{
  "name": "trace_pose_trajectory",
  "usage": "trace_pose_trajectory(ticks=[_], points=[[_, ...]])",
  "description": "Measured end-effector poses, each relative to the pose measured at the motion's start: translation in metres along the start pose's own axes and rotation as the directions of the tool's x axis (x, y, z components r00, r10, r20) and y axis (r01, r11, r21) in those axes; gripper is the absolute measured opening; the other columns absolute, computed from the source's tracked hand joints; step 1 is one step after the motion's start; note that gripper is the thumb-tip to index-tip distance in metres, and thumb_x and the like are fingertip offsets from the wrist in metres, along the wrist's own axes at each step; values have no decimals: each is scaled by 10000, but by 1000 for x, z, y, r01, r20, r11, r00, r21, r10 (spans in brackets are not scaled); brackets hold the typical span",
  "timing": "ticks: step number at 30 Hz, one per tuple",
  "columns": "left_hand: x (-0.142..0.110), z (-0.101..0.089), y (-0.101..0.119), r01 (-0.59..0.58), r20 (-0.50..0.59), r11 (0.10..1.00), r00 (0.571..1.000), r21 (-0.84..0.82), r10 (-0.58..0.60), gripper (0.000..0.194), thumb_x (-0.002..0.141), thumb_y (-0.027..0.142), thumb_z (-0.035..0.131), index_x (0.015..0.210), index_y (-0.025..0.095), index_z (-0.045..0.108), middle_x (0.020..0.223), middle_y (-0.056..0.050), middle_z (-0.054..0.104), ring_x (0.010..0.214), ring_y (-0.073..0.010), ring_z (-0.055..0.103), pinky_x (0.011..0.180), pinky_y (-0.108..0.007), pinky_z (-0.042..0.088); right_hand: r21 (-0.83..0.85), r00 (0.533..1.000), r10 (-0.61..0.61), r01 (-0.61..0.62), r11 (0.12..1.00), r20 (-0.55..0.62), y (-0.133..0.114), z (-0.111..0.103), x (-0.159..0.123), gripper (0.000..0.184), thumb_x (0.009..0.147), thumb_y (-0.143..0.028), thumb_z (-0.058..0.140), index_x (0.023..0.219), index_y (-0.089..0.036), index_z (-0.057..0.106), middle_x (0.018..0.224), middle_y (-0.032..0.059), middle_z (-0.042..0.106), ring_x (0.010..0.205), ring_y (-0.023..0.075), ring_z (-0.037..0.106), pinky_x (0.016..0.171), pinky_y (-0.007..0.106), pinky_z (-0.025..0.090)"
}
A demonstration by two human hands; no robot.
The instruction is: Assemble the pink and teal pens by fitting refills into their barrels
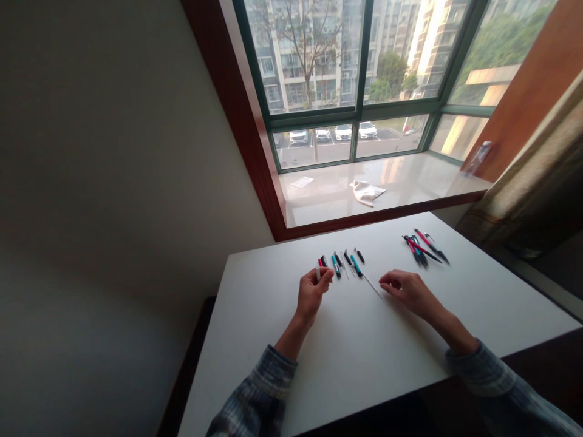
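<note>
My left hand [311,294] is closed, with a small white piece [317,272] showing between thumb and fingers; its kind is too small to tell. Just beyond it lies a row of pen parts: teal barrels [356,266], black pieces [360,256], a red piece [320,262] and thin pale rods [345,265] like refills. My right hand [405,288] hovers low over the table, fingers curled together; whatever is in them, if anything, is hidden. A thin white rod [374,287] slants from a teal barrel toward the right fingertips; whether they touch it, I cannot tell.
A pile of red, black and teal pens [421,247] lies on the far right of the white table [346,358]. Behind it, the window sill [319,203] bears a crumpled white cloth or tissue [367,192], a flat packet [302,181] and a clear bottle [477,159]. A curtain [528,158] hangs right.
</note>
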State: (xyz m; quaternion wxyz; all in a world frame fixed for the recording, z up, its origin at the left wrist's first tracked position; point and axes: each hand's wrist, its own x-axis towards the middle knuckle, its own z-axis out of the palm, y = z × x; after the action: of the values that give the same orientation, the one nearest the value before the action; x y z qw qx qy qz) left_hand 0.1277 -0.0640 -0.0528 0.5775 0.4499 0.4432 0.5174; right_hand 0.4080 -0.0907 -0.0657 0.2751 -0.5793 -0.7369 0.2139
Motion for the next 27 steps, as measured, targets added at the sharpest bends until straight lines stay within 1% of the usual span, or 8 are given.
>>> trace_pose_trajectory(ticks=[2, 4, 8, 12, 17, 24, 27], points=[[0, 1, 1, -1, 2, 1000, 1000, -4, 1, 409, 738, 520, 851, 839, 140, 736, 683, 9, 572, 600, -86, 414, 566, -236, 321, -46, 1000, 19, -19, 999, 5, 2, -5, -8, 240, 930, -423, 623, 857, -243, 765, 798, 52, 752, 680, 219, 673, 655, 333, 506], [0, 1, 1, 0, 6, 1000, 1000, -6, 0, 409, 743, 521, 847, 834, 139, 733, 678, 11, 566, 598, -86, 407, 566, -238, 318, -102, 999, 55, -54, 993, 3, 1, -5, -16, 267, 919, -453, 636, 791, -247, 749, 752, 50, 741, 648, 221, 662, 621, 333, 481], [-1, 1, 2, -2, 5, 1000, 1000, 7, 2, 412, 740, 528, 844, 825, 141, 731, 673, 11, 567, 598, -90, 408, 569, -242, 322, -178, 995, 98, -94, 980, 13, -7, 6, -27, 264, 914, -429, 623, 740, -252, 714, 726, 43, 729, 641, 224, 662, 614, 339, 453], [0, 0, 3, -10, -8, 1000, 1000, 15, 10, 416, 738, 533, 844, 823, 141, 730, 665, 11, 564, 597, -90, 409, 564, -238, 323, -193, 991, 137, -135, 972, -1, -11, 15, -28, 238, 914, -376, 605, 742, -243, 701, 742, 50, 735, 664, 225, 670, 635, 338, 448], [1, -1, 0, -5, -8, 1000, 1000, 14, 5, 423, 733, 532, 847, 836, 138, 731, 671, 10, 567, 606, -89, 421, 571, -230, 332, -209, 985, 169, -160, 965, 24, -12, 13, -14, 246, 933, -365, 593, 783, -222, 726, 792, 59, 757, 710, 217, 687, 663, 317, 443], [2, -2, -3, 13, -12, 1000, 1000, 16, -12, 417, 726, 518, 851, 850, 137, 732, 673, 10, 569, 622, -95, 435, 589, -229, 340, -266, 979, 201, -183, 946, 42, -16, 19, 22, 229, 934, -344, 620, 831, -196, 761, 834, 76, 781, 772, 218, 708, 681, 293, 428], [1, -2, -2, 15, -13, 1000, 1000, 16, -14, 419, 718, 522, 853, 842, 140, 732, 670, 12, 564, 621, -97, 434, 587, -232, 336, -286, 977, 213, -196, 938, 30, -16, 23, 36, 224, 930, -343, 629, 842, -195, 773, 851, 91, 787, 792, 230, 713, 690, 296, 428]])
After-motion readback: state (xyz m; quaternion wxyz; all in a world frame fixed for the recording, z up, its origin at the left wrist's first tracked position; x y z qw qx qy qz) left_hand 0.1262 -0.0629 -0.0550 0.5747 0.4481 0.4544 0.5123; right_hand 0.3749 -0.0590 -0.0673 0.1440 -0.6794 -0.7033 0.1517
